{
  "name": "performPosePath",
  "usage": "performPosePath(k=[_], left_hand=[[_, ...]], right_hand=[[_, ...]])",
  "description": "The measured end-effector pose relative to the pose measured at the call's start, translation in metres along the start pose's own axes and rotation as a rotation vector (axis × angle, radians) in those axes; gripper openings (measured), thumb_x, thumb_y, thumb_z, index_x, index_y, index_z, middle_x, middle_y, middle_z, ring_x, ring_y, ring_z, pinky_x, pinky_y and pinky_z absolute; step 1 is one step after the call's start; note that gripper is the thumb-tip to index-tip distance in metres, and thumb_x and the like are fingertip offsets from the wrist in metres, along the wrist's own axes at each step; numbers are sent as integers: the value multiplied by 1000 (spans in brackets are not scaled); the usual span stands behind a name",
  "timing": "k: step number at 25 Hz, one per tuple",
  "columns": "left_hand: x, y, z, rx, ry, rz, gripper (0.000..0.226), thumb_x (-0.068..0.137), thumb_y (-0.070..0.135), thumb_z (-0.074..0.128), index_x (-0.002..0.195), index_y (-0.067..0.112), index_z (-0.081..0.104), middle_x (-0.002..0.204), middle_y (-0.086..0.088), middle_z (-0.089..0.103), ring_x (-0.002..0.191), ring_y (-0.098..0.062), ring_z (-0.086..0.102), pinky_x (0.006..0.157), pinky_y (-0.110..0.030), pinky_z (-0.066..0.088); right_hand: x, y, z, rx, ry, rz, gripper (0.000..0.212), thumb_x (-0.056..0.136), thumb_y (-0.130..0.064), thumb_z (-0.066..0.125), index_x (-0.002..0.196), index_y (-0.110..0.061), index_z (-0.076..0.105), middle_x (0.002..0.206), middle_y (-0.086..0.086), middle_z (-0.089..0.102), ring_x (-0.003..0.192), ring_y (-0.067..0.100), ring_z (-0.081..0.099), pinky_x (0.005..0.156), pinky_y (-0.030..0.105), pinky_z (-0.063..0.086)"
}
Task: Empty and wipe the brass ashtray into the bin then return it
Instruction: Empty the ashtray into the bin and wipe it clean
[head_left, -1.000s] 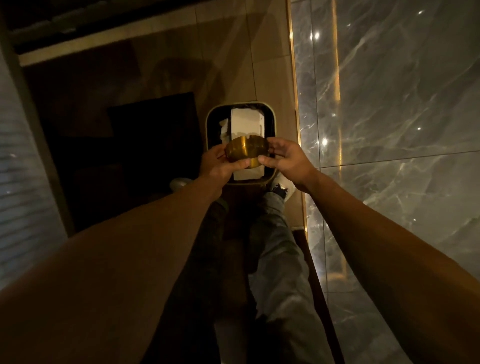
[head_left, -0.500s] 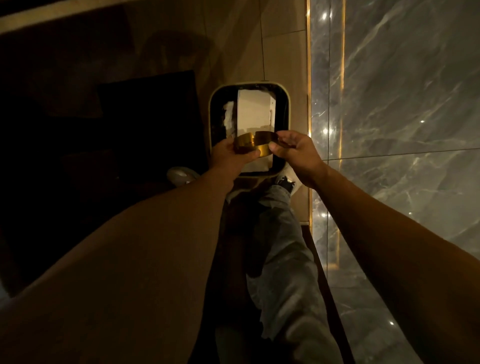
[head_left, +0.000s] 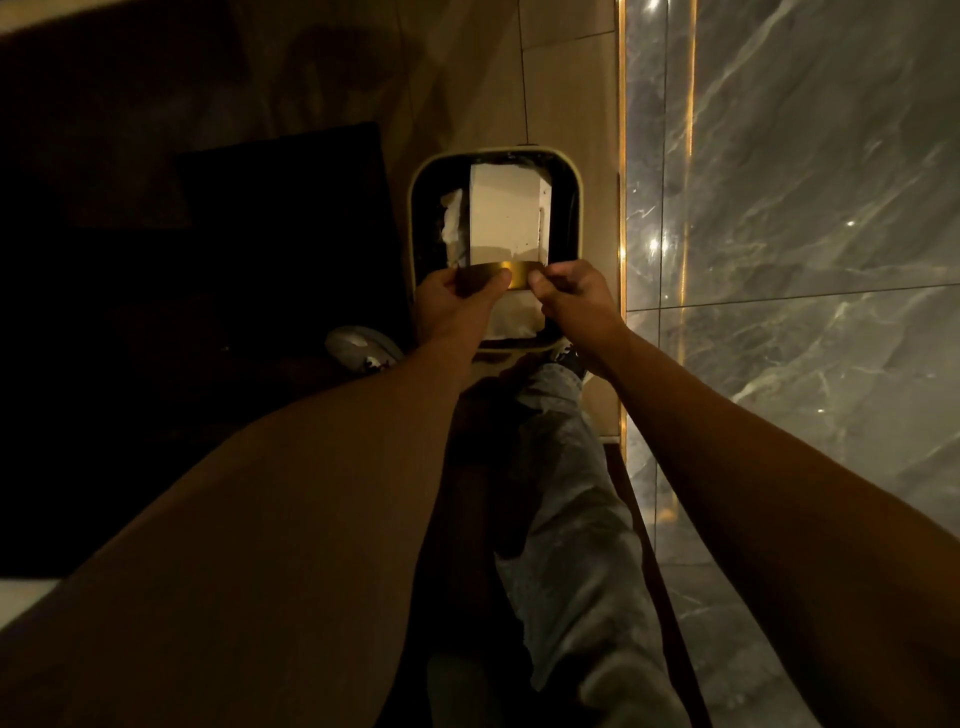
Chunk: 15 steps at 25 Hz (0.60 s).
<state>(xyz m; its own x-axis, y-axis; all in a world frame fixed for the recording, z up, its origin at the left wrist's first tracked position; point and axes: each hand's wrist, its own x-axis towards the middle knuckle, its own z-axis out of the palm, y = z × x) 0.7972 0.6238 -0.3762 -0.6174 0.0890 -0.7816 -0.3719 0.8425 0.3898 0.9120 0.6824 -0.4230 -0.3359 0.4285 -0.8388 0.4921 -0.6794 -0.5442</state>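
Note:
The brass ashtray (head_left: 511, 274) is a round gold-coloured dish, held low over the open bin (head_left: 415, 218) so that only its side wall shows. My left hand (head_left: 457, 306) grips its left side with the thumb across the front. My right hand (head_left: 571, 299) pinches its right side. The bin is rectangular with a pale rim and a dark liner, and it holds a white box and some crumpled white paper. The inside of the ashtray is hidden.
The bin stands on beige floor tiles beside a grey marble wall (head_left: 805, 260) with a lit gold strip (head_left: 621, 208) at its edge. A dark mat (head_left: 234, 234) lies to the left. My legs and a light shoe (head_left: 358, 345) are just below the bin.
The ashtray has turned from showing its notched rim to showing only its side wall, and both hands have lowered it closer to the bin's near edge. The view has tilted further down.

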Motion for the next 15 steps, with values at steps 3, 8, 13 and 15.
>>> performPosePath(k=[3, 8, 13, 15], left_hand=[[7, -3, 5, 9, 9, 22, 53, 79, 31, 79, 123, 6, 62, 121, -9, 68, 110, -20, 64, 89, -28, 50], [19, -2, 7, 138, 14, 85, 48, 89, 43, 65, 121, 8, 63, 122, -8, 66, 114, -22, 60, 85, -26, 44], [23, 3, 11, 134, 37, 99, 44, 94, 40, 59, 128, 11, 58, 128, -7, 63, 119, -21, 58, 85, -23, 40], [23, 2, 13, 144, 28, 131, 41, 95, 34, 58, 131, 14, 54, 130, -8, 63, 119, -21, 59, 86, -22, 41]], right_hand=[[4, 3, 1, 8, 11, -22, 5, 95, -21, 58, 98, -18, 54, 113, 14, 58, 105, 26, 59, 95, 44, 51], [11, 4, 0, -29, 13, -56, 11, 99, -19, 48, 105, -14, 56, 113, 11, 58, 112, 28, 56, 101, 49, 48], [16, 2, 0, 9, -12, -80, 24, 99, -9, 44, 114, -8, 62, 100, -2, 60, 103, 16, 56, 99, 40, 46], [17, 1, -1, -5, -5, -106, 27, 98, -6, 44, 118, -7, 62, 104, 4, 63, 101, 14, 57, 93, 31, 48]])
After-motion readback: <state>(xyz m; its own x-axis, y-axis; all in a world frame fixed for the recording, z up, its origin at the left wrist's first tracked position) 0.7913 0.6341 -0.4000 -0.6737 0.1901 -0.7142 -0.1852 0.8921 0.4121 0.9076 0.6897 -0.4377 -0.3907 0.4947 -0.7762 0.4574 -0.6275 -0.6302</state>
